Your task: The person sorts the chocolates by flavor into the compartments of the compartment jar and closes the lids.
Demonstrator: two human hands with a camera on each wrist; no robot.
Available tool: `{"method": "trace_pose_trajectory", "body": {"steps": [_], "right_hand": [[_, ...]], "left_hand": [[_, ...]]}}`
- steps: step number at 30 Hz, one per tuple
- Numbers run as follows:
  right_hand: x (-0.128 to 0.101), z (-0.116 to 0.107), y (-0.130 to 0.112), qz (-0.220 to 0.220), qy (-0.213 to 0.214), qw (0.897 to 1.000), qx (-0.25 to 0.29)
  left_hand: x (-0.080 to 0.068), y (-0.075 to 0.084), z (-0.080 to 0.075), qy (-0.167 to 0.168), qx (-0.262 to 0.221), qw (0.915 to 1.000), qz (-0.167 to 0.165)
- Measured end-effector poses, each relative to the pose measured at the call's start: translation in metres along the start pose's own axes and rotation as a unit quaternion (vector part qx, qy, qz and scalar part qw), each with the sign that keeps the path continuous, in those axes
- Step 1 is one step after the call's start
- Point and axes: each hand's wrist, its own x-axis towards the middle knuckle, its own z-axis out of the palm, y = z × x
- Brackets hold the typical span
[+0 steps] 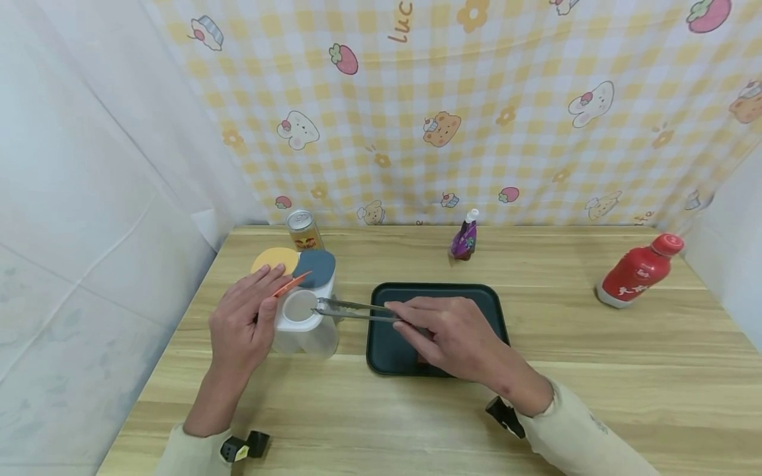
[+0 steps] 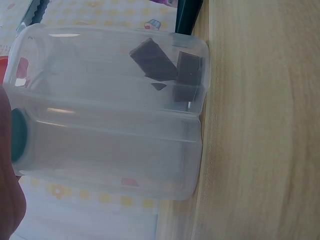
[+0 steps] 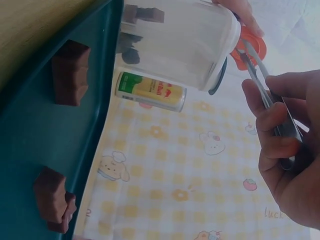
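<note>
My left hand lies over the top of a clear storage container, fingers stretched across its yellow lid. Beside the index finger and thumb, an orange lid stands raised from a round opening. My right hand grips metal tongs, whose tips are at that opening; nothing shows between them. Dark chocolate pieces lie at the container's bottom in the left wrist view. Below the right hand is a dark tray with brown chocolate chunks, mostly hidden by the hand in the head view.
A gold drink can stands behind the container, near its blue-grey lid. Farther back is a small purple pouch with a white cap. A red bottle stands at the right. A checked cloth hangs behind the wooden table.
</note>
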Motion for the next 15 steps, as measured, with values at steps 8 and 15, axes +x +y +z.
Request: {"method": "trace_pose_trajectory", "body": {"steps": [8, 15], "right_hand": [[-0.016, -0.012, 0.007, 0.0, 0.009, 1.0, -0.006], [-0.04, -0.042, 0.023, 0.04, -0.015, 0.997, -0.058]], "left_hand": [[0.0, 0.0, 0.0, 0.005, 0.002, 1.0, 0.003], [0.001, 0.001, 0.0, 0.006, 0.002, 1.0, 0.005]]}}
